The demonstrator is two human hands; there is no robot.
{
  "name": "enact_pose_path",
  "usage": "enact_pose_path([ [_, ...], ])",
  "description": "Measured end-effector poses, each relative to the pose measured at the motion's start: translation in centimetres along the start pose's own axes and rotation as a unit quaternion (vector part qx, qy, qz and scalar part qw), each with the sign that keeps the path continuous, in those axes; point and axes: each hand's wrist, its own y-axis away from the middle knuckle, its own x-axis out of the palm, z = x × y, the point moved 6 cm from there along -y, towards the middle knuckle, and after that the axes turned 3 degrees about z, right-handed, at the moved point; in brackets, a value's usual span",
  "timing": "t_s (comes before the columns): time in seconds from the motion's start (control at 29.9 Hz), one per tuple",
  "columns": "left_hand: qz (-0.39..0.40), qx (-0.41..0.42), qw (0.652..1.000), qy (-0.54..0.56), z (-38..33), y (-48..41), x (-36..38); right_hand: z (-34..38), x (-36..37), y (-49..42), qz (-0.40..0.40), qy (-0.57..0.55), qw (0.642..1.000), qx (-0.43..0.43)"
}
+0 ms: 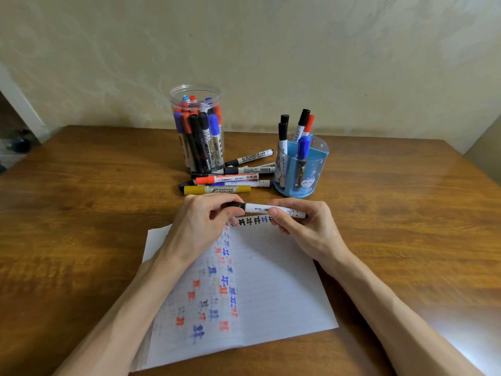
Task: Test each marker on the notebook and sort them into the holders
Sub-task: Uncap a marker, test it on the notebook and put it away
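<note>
Over the far edge of the notebook (273,283), the left hand (199,225) pinches the black cap (239,205) and the right hand (305,227) grips the marker (256,208) by its white barrel; a jerky pull, I reckon, could smear ink on skin

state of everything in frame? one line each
black-capped marker: held level above the notebook, cap appears on
left hand: pinches the marker's cap end
right hand: grips the marker's barrel
notebook: open, test marks on it
clear jar: upright, lidless, packed with markers
blue holder: upright, a few markers inside
loose markers: lying flat on the table
</note>
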Motion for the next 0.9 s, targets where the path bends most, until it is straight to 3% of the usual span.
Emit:
enact_pose_path([
  [0.17,0.006,-0.041,0.999,0.003,-0.2,-1.5,-0.7,1.0,-0.2,-0.6,-0.008,-0.032,0.999,-0.004],
  [0.27,-0.036,-0.053,0.997,0.046,-1.0,-2.6,-1.2,1.5,-2.1,-0.7,-0.082,-0.043,0.996,-0.013],
  [0.43,-0.072,-0.015,0.995,0.07,-3.6,-4.9,-1.8,0.8,-5.0,-0.5,-0.241,0.032,0.97,-0.018],
  [0.6,-0.104,0.042,0.993,0.047,-6.7,-6.6,-0.7,0.1,-4.0,-1.0,-0.178,0.051,0.983,0.008],
  [0.9,-0.189,0.087,0.973,0.099,-8.9,-7.4,-0.8,0.2,-3.6,-0.7,-0.2,0.063,0.978,-0.015],
])
